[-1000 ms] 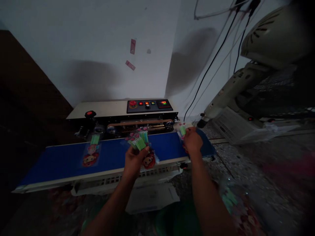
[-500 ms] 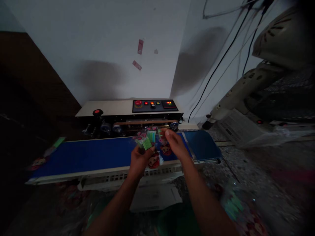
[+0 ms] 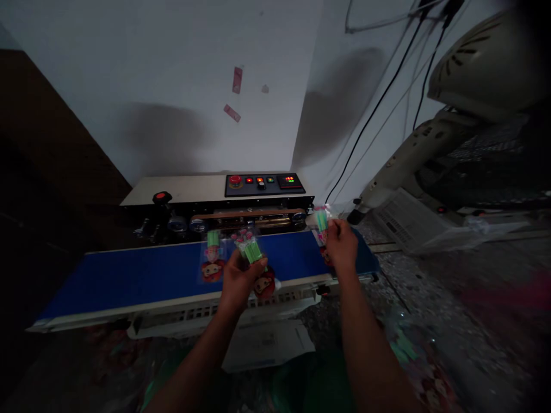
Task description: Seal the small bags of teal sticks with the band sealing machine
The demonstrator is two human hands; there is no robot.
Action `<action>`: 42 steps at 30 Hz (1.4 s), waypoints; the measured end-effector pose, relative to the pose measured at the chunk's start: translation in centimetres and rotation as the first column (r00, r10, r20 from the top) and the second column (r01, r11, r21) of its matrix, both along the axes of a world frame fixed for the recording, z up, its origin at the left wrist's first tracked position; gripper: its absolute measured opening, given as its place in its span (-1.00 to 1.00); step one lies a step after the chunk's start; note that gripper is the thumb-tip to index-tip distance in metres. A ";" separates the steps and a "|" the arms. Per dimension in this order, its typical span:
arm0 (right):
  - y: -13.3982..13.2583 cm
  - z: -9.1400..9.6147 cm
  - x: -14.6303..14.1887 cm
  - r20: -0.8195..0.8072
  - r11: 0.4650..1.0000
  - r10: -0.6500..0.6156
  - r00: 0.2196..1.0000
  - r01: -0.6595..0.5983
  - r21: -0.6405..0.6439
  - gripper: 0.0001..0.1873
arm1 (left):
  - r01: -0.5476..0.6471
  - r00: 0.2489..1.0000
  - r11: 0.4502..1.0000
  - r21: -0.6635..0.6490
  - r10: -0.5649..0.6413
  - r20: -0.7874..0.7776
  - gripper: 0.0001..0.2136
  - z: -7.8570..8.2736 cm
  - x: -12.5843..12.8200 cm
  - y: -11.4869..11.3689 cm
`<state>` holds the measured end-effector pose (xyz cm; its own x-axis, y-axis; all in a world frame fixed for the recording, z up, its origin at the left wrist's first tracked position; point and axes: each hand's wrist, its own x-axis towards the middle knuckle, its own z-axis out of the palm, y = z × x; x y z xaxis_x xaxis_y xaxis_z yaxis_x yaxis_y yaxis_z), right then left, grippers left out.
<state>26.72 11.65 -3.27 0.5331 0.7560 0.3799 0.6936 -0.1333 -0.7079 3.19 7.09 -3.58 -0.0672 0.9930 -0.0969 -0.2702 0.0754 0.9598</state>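
My left hand (image 3: 236,280) is closed around a stack of small clear packets (image 3: 253,261) with green sticks and a red cartoon face, held above the front of the blue conveyor belt (image 3: 129,275). My right hand (image 3: 342,246) pinches a single packet (image 3: 321,222) at the belt's right end, beside the sealer's intake. Another packet (image 3: 212,261) lies flat on the belt just left of my left hand, with its green top toward the band sealer (image 3: 215,198).
The sealer's control panel (image 3: 264,184) shows a red button and lit indicators. A pale machine (image 3: 430,172) and black cables (image 3: 379,97) stand on the right. More packets in plastic (image 3: 404,350) lie on the floor by my right forearm. A dark wooden panel (image 3: 55,166) is on the left.
My right hand took a packet from the stack and carried it right, to the belt's right end. The packet laid down earlier has ridden left along the belt. My left hand barely moved.
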 end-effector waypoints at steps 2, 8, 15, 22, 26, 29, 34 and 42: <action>0.5 -0.6 1.1 0.137 0.977 -0.093 0.986 0.117 -0.180 -0.69 | 0.033 0.999 0.999 -0.001 -0.033 0.008 -0.69 0.0 0.1 0.0; 2.1 -1.8 -0.1 0.243 0.910 -0.059 0.968 0.153 -0.386 -0.66 | 0.076 0.997 0.997 -0.021 -0.076 -0.020 -0.71 -0.4 0.4 0.0; 1.1 -0.5 -4.6 0.015 0.949 0.293 0.956 -0.289 -0.127 -0.60 | 0.030 0.999 1.000 -0.007 -0.030 0.013 -0.69 -0.8 0.3 0.3; -1.8 -0.3 -9.7 -0.541 0.681 0.674 0.503 -0.706 0.192 -0.69 | 0.015 0.998 1.000 0.026 -0.016 0.068 -0.65 -0.5 0.3 0.3; -1.8 -0.8 -10.3 -0.529 0.764 0.629 0.570 -0.578 0.286 -0.72 | 0.012 0.997 0.999 0.034 -0.014 0.080 -0.69 -0.5 0.3 0.2; -2.0 -0.5 -10.2 -0.484 0.819 0.573 0.661 -0.484 0.309 -0.70 | -0.007 0.996 1.000 0.029 0.005 0.087 -0.71 -0.4 0.4 0.2; -1.6 0.2 -7.3 -0.313 0.935 0.344 0.885 -0.293 0.200 -0.66 | 0.000 0.996 1.000 -0.014 0.002 0.086 -0.67 -0.2 0.4 0.2; 0.3 -1.1 1.0 0.178 0.954 -0.135 0.975 0.176 -0.241 -0.64 | 0.007 1.000 1.000 0.017 -0.007 0.030 -0.70 -1.2 0.3 0.2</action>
